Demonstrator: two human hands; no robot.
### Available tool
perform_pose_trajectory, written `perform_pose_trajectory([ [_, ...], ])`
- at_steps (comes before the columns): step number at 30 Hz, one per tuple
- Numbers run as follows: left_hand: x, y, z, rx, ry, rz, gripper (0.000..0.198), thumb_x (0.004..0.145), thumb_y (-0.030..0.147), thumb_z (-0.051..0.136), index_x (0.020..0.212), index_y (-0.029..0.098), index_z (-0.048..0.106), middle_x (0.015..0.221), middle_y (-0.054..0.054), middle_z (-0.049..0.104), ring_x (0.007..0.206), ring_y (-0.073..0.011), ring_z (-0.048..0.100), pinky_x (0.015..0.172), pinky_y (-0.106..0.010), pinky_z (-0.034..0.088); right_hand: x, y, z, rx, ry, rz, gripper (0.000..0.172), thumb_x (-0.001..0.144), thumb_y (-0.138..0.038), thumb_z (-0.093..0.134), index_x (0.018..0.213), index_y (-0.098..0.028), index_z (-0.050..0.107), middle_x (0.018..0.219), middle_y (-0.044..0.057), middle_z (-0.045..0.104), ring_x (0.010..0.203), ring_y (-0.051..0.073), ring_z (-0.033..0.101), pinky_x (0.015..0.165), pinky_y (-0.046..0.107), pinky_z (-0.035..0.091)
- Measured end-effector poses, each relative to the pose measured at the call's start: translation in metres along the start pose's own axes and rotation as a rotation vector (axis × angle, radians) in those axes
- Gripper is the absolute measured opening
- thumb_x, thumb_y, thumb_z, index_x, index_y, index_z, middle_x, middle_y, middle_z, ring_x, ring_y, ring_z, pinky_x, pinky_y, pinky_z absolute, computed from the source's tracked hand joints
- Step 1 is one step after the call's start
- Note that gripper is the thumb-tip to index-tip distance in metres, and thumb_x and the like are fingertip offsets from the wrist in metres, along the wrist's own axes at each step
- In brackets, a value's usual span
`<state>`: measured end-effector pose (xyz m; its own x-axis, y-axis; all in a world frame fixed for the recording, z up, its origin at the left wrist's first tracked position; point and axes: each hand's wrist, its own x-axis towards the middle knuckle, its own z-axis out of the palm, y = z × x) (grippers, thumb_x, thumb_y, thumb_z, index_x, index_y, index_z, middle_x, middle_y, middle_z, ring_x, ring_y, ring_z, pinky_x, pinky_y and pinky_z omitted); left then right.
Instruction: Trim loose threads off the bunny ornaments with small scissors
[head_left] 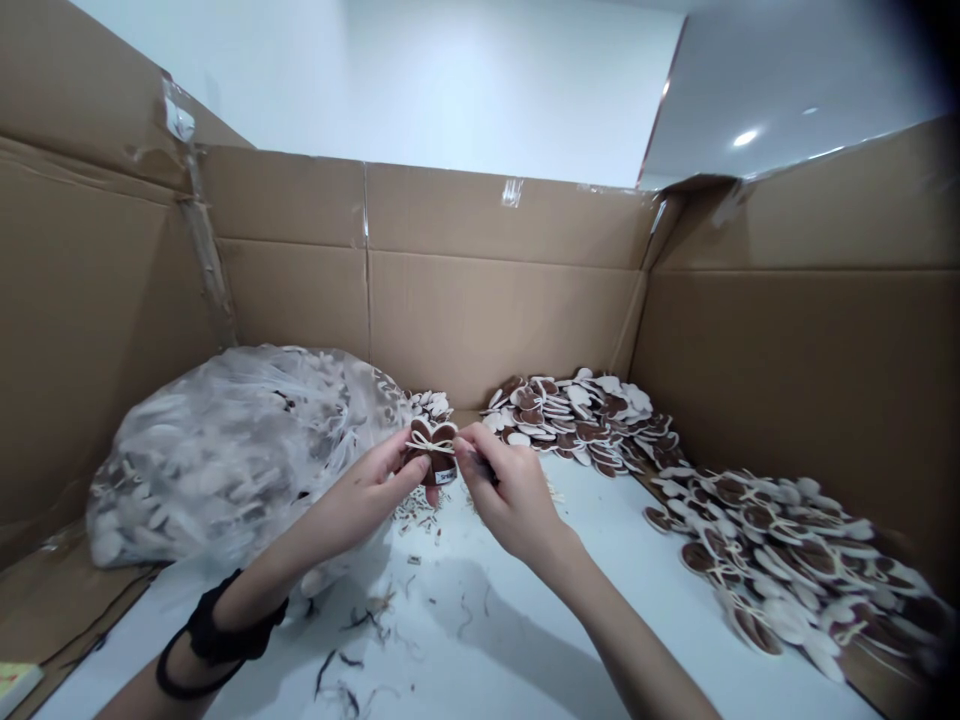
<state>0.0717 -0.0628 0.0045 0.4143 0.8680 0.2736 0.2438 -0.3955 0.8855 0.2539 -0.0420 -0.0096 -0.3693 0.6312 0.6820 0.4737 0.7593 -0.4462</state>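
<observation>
Over the middle of the white tabletop [480,640] sits a two-eared brown piece [441,463], ears aimed up and away, long axis roughly upright. Left hand [379,480] has it pinched; right hand [517,490] pinches near its bow [429,447], fingers curled around a dark object [486,466]. Cardboard walls [495,320] close off three sides, so elbow room's basically between the bag [240,450] and the right-side piles [787,550], scraps [420,515] included.

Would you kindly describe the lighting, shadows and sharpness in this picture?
Head view: a ceiling lamp glares, upper right; a soft shadow falls on the white tabletop beneath the right hand; the upper right corner darkens; the near right pile blurs at its outer end.
</observation>
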Motion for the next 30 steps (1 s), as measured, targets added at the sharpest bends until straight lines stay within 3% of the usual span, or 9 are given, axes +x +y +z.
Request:
perform_pose_trajectory([
  [7,-0.002,0.002,0.005,0.336,0.112,-0.055,0.021,0.096,0.036,0.039,0.085,0.020,0.047,0.078,0.001,0.058,0.068,-0.0155,0.050,0.062,-0.028,0.035,0.002,0.002,0.004,-0.144,-0.071,0.036,0.010,0.093,-0.031,0.043,0.087,-0.022,0.045,0.059,-0.003,0.053,0.048,0.014,0.040,0.050,0.023,0.024],
  [11,-0.004,0.000,0.007,0.442,0.123,-0.029,0.021,0.094,0.034,0.039,0.081,0.019,0.046,0.074,0.001,0.054,0.064,-0.0153,0.047,0.059,-0.027,0.033,0.001,0.004,0.005,-0.185,-0.083,0.025,0.008,0.087,-0.026,0.048,0.084,-0.023,0.041,0.060,-0.003,0.049,0.049,0.014,0.038,0.050,0.024,0.021],
  [14,-0.002,0.000,0.006,0.430,0.101,0.013,0.023,0.095,0.035,0.039,0.081,0.019,0.048,0.076,0.001,0.054,0.067,-0.0156,0.048,0.060,-0.027,0.035,0.001,0.003,0.004,-0.081,-0.094,0.014,0.013,0.090,-0.026,0.044,0.079,-0.023,0.038,0.058,-0.004,0.044,0.049,0.013,0.035,0.050,0.023,0.022],
  [21,-0.002,0.002,0.008,0.503,0.148,0.149,0.019,0.094,0.027,0.040,0.079,0.019,0.047,0.076,0.002,0.050,0.068,-0.0142,0.046,0.061,-0.025,0.036,0.003,0.003,0.002,0.162,-0.218,0.046,0.028,0.094,-0.032,0.043,0.069,-0.021,0.040,0.055,-0.005,0.041,0.048,0.010,0.034,0.048,0.022,0.024],
  [26,-0.001,-0.008,0.011,0.662,0.270,0.311,0.022,0.096,0.030,0.041,0.077,0.019,0.044,0.074,0.001,0.052,0.066,-0.0146,0.049,0.058,-0.024,0.039,0.001,0.001,0.011,0.164,-0.129,0.022,0.029,0.089,-0.036,0.050,0.066,-0.021,0.039,0.055,-0.005,0.042,0.050,0.010,0.034,0.051,0.023,0.024],
  [30,0.002,-0.019,0.022,0.886,0.466,0.557,0.032,0.099,0.031,0.032,0.070,0.021,0.040,0.067,-0.001,0.050,0.061,-0.0180,0.045,0.055,-0.028,0.035,-0.001,-0.005,0.019,0.126,-0.002,0.074,0.047,0.077,-0.054,0.064,0.063,-0.022,0.033,0.052,-0.006,0.042,0.048,0.010,0.034,0.049,0.023,0.023],
])
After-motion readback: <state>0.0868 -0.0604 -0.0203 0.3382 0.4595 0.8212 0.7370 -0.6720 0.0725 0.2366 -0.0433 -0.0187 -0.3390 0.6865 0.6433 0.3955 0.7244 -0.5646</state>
